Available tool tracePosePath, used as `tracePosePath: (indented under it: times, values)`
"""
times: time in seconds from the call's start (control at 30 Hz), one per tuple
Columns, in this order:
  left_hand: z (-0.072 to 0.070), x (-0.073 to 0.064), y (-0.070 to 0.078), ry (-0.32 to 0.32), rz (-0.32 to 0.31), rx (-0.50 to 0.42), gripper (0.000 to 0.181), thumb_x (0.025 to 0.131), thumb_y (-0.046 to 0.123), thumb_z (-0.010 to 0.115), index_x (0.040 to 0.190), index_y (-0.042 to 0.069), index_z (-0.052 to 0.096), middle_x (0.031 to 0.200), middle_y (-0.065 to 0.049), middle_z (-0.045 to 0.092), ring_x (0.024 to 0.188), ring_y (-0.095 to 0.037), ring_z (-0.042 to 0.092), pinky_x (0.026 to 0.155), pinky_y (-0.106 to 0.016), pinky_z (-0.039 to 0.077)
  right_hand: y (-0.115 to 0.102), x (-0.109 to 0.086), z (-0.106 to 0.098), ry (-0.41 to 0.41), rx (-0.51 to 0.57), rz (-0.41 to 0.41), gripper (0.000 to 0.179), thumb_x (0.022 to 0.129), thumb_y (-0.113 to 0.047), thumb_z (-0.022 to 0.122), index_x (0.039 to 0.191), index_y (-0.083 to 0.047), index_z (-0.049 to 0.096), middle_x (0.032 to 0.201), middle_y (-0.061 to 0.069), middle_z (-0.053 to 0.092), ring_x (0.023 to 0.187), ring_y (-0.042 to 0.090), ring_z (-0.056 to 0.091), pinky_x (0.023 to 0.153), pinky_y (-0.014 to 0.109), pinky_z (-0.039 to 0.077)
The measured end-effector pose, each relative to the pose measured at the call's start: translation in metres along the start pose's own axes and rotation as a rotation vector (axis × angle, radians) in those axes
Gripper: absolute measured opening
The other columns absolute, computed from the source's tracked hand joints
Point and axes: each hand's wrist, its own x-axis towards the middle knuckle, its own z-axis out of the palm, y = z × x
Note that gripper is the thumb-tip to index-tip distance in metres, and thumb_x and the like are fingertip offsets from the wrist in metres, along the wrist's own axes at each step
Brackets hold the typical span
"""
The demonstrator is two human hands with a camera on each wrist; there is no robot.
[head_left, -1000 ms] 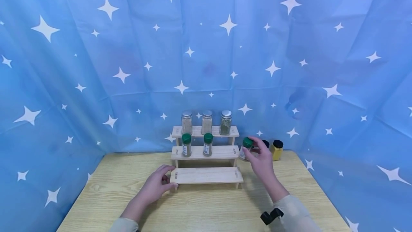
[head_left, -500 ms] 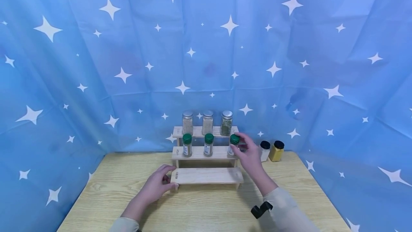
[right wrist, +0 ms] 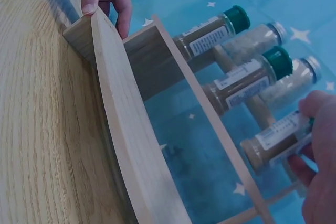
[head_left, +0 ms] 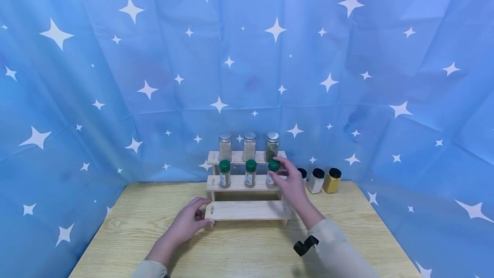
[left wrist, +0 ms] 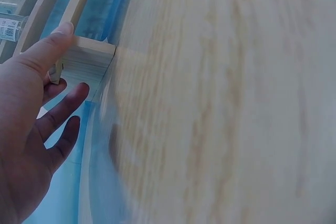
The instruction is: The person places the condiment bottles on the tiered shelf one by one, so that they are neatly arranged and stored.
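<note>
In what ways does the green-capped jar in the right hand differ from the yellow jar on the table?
The held jar has a green cap; the yellow jar has a black lid. The held jar's contents look brown; the yellow jar's look yellow. The right hand grips the held jar at the middle shelf, while the yellow jar stands untouched on the table. Both have their tops on.

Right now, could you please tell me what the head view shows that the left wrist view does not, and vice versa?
Only the head view shows the right hand and the black-capped jars beside the wooden rack. Only the left wrist view shows the palm side of the left hand, with two fingertips apart from the wood. Both show the left hand gripping the rack's end, plus labelled jars and the table.
</note>
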Motion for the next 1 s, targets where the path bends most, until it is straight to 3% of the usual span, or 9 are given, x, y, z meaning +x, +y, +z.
tracePosePath:
  times: [0.3,0.63,1.0]
  values:
    - [0.0043,-0.0040,0.0011,0.007,-0.011,-0.005,0.072,0.091,0.032,0.093,0.154,0.012,0.062,0.139,0.002,0.065,0.093,-0.010,0.064,0.079,-0.029,0.058,0.0064,-0.0044,0.0018,-0.017,0.005,0.047,0.050,0.100,-0.005,0.084,0.145,-0.014,0.067,0.126,0.011,0.072,0.111,0.030,0.071,0.098,0.048,0.063]
    - [0.0014,-0.0003,0.0002,0.017,0.004,0.007,0.070,0.092,0.031,0.093,0.152,0.013,0.063,0.138,0.002,0.065,0.092,-0.010,0.063,0.078,-0.029,0.058,0.0107,-0.0010,0.0061,0.002,0.052,-0.018,0.053,0.100,0.000,0.082,0.149,-0.007,0.065,0.135,0.019,0.069,0.113,0.038,0.071,0.097,0.058,0.062]
    - [0.0011,0.0005,-0.0043,0.011,0.024,0.000,0.070,0.094,0.031,0.092,0.154,0.011,0.062,0.137,0.002,0.064,0.091,-0.010,0.063,0.077,-0.029,0.058,0.0075,-0.0019,0.0037,-0.015,0.014,0.046,0.060,0.101,-0.005,0.082,0.156,-0.016,0.061,0.123,0.011,0.073,0.112,0.027,0.072,0.101,0.047,0.062]
